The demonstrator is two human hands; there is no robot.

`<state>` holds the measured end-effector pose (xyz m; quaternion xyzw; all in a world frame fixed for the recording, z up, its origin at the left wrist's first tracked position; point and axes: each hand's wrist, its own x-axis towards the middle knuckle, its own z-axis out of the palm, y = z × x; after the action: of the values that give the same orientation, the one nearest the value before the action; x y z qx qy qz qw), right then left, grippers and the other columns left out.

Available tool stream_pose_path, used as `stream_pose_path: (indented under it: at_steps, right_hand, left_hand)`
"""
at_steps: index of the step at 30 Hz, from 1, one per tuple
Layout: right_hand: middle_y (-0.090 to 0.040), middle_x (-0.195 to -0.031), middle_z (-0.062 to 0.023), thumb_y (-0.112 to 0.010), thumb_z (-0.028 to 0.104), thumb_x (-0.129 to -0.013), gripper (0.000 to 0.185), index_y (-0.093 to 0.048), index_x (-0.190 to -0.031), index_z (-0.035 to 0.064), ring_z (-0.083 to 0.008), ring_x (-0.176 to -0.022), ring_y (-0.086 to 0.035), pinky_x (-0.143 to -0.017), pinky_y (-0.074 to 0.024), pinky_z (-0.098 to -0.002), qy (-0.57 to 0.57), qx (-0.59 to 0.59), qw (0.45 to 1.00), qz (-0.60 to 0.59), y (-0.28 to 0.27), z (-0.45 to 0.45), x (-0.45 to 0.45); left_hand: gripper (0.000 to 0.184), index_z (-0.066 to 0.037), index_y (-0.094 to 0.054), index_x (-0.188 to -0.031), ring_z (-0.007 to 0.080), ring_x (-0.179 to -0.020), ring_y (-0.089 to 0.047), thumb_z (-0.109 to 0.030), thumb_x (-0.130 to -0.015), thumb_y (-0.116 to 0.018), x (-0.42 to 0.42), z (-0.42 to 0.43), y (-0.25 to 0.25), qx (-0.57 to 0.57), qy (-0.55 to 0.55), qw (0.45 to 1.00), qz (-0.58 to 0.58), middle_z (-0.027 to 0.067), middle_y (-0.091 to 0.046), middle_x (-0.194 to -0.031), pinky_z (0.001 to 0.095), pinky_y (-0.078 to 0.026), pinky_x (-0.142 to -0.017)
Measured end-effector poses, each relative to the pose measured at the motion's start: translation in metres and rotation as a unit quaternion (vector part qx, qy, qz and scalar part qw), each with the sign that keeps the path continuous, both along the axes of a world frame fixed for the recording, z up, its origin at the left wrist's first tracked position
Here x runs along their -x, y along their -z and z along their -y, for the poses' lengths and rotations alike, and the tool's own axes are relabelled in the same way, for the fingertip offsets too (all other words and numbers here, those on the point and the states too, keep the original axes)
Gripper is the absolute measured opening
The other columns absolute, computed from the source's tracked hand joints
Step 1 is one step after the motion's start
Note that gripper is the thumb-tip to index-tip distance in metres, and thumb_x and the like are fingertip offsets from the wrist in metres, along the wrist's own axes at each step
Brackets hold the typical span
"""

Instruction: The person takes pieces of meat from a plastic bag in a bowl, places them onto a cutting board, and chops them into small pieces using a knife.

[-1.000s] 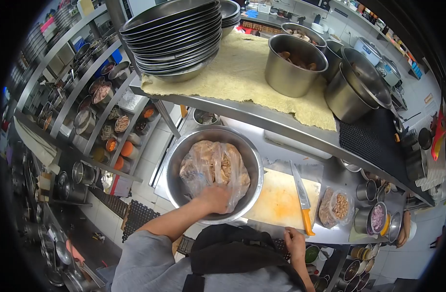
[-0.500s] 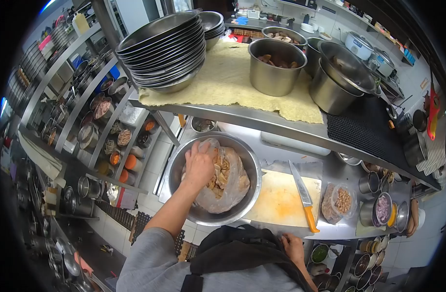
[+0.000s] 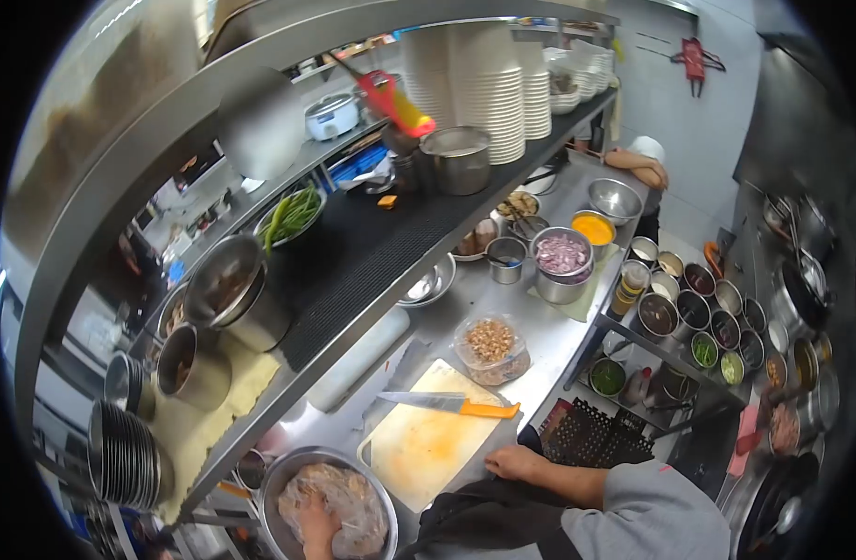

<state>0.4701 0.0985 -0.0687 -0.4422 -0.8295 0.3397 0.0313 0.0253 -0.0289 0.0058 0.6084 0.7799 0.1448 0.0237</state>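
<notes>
My left hand [image 3: 318,525] is in the large steel bowl [image 3: 387,495] at the bottom, fingers curled on a clear plastic bag [image 3: 351,509] of brownish food pieces. The plastic partly veils the food, so its kind is unclear. My right hand [image 3: 516,463] rests loosely closed at the counter's front edge, seemingly with nothing in it. Just beyond it lies a stained white cutting board [image 3: 419,457]. Across the board's far right part lies a knife [image 3: 447,403] with an orange handle, its blade pointing left. Neither hand touches the knife.
Behind the board sits a bag of chopped brown pieces [image 3: 490,345]. Farther right stand a pot of chopped purple onion [image 3: 562,254] and a steel bowl [image 3: 615,200]. An overhead shelf [image 3: 353,271] crosses above the counter. Another person's arms [image 3: 638,168] rest at the far end.
My view has swung right, so the bowl now sits at the bottom left. My left hand stays on the bag, whose food shows less openly. My right hand remains by the counter edge.
</notes>
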Motion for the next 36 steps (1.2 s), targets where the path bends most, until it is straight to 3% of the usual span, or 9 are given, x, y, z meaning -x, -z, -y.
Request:
stream_pose_path:
  at_steps: [4, 9, 18, 20, 22, 23, 27, 30, 36]
  right_hand:
    - [-0.067, -0.090, -0.0205, -0.054, 0.026, -0.090, 0.024, -0.065, -0.092, 0.0043, -0.0394, -0.086, -0.065, -0.079, -0.0513, -0.0503, 0.019, 0.019, 0.999, -0.038, 0.014, 0.008, -0.010]
    - [-0.068, -0.093, -0.0207, -0.054, 0.026, -0.090, 0.026, -0.066, -0.097, 0.0048, -0.0389, -0.090, -0.065, -0.083, -0.0516, -0.0498, 0.046, 0.044, 0.998, -0.010, 0.003, 0.016, -0.024]
    - [-0.069, -0.095, -0.0196, -0.051, 0.021, -0.088, 0.025, -0.067, -0.098, 0.0047, -0.0384, -0.091, -0.066, -0.083, -0.0523, -0.0492, 0.093, 0.085, 0.991, 0.050, 0.077, 0.018, -0.054]
    - [-0.069, -0.099, -0.0212, -0.053, 0.017, -0.084, 0.026, -0.071, -0.095, 0.0038, -0.0379, -0.094, -0.067, -0.086, -0.0529, -0.0478, 0.153, 0.097, 0.978, 0.108, 0.093, 0.030, -0.075]
    - [-0.068, -0.103, -0.0218, -0.055, 0.018, -0.082, 0.028, -0.072, -0.098, 0.0039, -0.0370, -0.098, -0.066, -0.088, -0.0530, -0.0464, 0.215, 0.143, 0.954, 0.153, 0.100, 0.041, -0.104]
    - [-0.068, -0.103, -0.0218, -0.055, 0.018, -0.082, 0.028, -0.072, -0.098, 0.0039, -0.0370, -0.098, -0.066, -0.088, -0.0530, -0.0464, 0.217, 0.149, 0.952, 0.156, 0.100, 0.047, -0.118]
    - [-0.068, -0.106, -0.0218, -0.057, 0.015, -0.079, 0.028, -0.072, -0.101, 0.0035, -0.0352, -0.102, -0.066, -0.090, -0.0530, -0.0447, 0.272, 0.182, 0.924, 0.198, 0.090, 0.074, -0.169]
    - [-0.068, -0.107, -0.0219, -0.057, 0.015, -0.080, 0.028, -0.072, -0.100, 0.0033, -0.0349, -0.103, -0.065, -0.090, -0.0528, -0.0438, 0.242, 0.179, 0.929, 0.217, 0.086, 0.079, -0.195]
    - [-0.068, -0.105, -0.0209, -0.055, 0.016, -0.082, 0.026, -0.072, -0.097, 0.0037, -0.0358, -0.101, -0.065, -0.089, -0.0527, -0.0446, 0.205, 0.084, 0.960, 0.170, 0.095, 0.024, -0.216]
  left_hand:
    - [0.028, -0.003, -0.066, -0.094, 0.0427, -0.092, -0.062, -0.007, -0.066, -0.068, 0.005, 0.000, 0.000, 0.024, -0.031, 0.998, 0.041, 0.0206, -0.065, -0.099, 0.0496, -0.049, -0.082]
    - [0.027, -0.005, -0.067, -0.094, 0.0406, -0.101, -0.059, -0.011, -0.068, -0.068, 0.057, 0.004, 0.056, 0.067, 0.130, 0.976, -0.159, 0.0167, -0.064, -0.106, 0.0474, -0.048, -0.087]
    - [0.023, -0.009, -0.069, -0.100, 0.0325, -0.128, -0.044, -0.015, -0.081, -0.057, 0.075, -0.010, 0.090, 0.122, 0.144, 0.921, -0.340, 0.0077, -0.061, -0.119, 0.0481, -0.042, -0.096]
    - [0.027, -0.007, -0.069, -0.106, 0.0351, -0.125, -0.047, -0.015, -0.083, -0.056, 0.085, -0.011, 0.106, 0.141, 0.139, 0.921, -0.335, 0.0118, -0.062, -0.117, 0.0476, -0.043, -0.096]
    - [0.028, -0.004, -0.069, -0.106, 0.0379, -0.118, -0.054, -0.014, -0.084, -0.055, 0.087, -0.008, 0.113, -0.019, -0.034, 0.993, -0.113, 0.0177, -0.063, -0.116, 0.0471, -0.044, -0.096]
    - [0.027, -0.004, -0.069, -0.104, 0.0397, -0.109, -0.059, -0.015, -0.084, -0.056, 0.094, -0.003, 0.113, -0.055, 0.070, 0.964, -0.250, 0.0222, -0.064, -0.112, 0.0466, -0.046, -0.093]
    - [0.020, -0.006, -0.071, -0.096, 0.0396, -0.096, -0.063, -0.012, -0.079, -0.063, 0.025, 0.012, 0.027, -0.025, 0.077, 0.989, -0.127, 0.0204, -0.067, -0.096, 0.0461, -0.050, -0.084]
    - [0.016, -0.005, -0.069, -0.089, 0.0397, -0.085, -0.063, -0.012, -0.075, -0.066, 0.018, 0.021, 0.012, 0.058, 0.014, 0.986, -0.157, 0.0186, -0.066, -0.087, 0.0476, -0.051, -0.077]
    - [0.018, -0.001, -0.069, -0.078, 0.0397, -0.077, -0.066, -0.018, -0.078, -0.062, 0.011, 0.015, 0.005, -0.006, -0.132, 0.982, -0.137, 0.0226, -0.066, -0.078, 0.0504, -0.052, -0.073]
